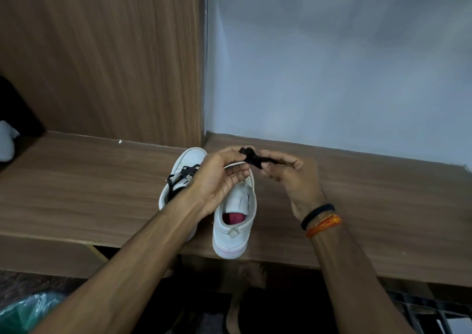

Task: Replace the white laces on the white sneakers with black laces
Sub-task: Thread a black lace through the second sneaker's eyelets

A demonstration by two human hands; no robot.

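Black lace [252, 158] bunched, pinched between left hand [219, 177] and right hand [291, 177], above unlaced sneaker [233, 221] on counter [370, 206]. Beneath left hand, other sneaker [184, 165] already black-laced. Probably untangling; next, finding a tip for the lowest eyelet.

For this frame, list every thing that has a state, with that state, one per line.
Left sneaker: laced with black lace, standing on shelf.
Right sneaker: no lace visible, standing on shelf, heel over the edge.
Black lace: bundled, off the shoe, pinched between both hands.
Left hand: pinching lace.
Right hand: pinching lace.
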